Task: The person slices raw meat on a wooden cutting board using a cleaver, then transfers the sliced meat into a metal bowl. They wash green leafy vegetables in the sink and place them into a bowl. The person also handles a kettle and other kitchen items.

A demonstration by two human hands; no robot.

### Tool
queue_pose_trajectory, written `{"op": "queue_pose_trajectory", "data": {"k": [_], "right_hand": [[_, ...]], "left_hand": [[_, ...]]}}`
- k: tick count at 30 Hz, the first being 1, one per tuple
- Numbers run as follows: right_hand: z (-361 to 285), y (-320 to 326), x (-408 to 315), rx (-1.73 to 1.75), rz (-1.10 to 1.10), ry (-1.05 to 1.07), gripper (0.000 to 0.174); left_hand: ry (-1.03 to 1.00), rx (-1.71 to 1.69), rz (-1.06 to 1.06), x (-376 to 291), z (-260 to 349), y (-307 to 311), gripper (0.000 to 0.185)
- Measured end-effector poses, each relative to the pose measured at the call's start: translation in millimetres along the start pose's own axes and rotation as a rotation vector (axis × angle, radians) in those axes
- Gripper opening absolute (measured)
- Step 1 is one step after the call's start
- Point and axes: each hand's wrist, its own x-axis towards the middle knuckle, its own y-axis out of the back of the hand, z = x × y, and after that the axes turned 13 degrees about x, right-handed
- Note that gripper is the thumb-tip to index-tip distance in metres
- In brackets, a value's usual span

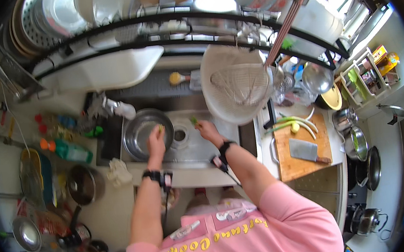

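Note:
Over the right side of a round metal basin (140, 140), my left hand (156, 144) has its fingers closed on a small yellowish-green piece of food, too small to name. My right hand (208, 131) holds a small green vegetable piece (193, 120) over the stainless steel sink (204, 144), right of the drain (179, 135). The basin stands in the left part of the sink, beneath the faucet (124, 109). Both wrists wear black straps with small devices and cables.
Right of the sink, a wooden cutting board (291, 172) bears spring onions (299, 120) and a cleaver (303, 149). A white strainer basket (221, 101) hangs from the dish rack (175, 16). A green bottle (73, 151), a cloth (119, 171) and a pot (82, 184) are at the left.

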Motion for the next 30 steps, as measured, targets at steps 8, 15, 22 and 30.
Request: {"op": "queue_pose_trajectory", "data": {"k": [8,15,22,30], "right_hand": [[4,23,8,-0.022,-0.050,-0.043,0.017],[-5,23,0,-0.189,-0.133,-0.130,0.016],[-41,29,10,0.446,-0.239,0.028,0.020],[-95,33,8,0.677,-0.170,-0.064,0.022]], "left_hand": [[-0.162,-0.136,0.054,11,3,-14,0.017],[-0.134,0.418,-0.097,-5,26,-21,0.017],[-0.171,0.043,-0.280,2,22,-35,0.021],[-0.094,-0.370,-0.404,-7,36,-27,0.022]]}}
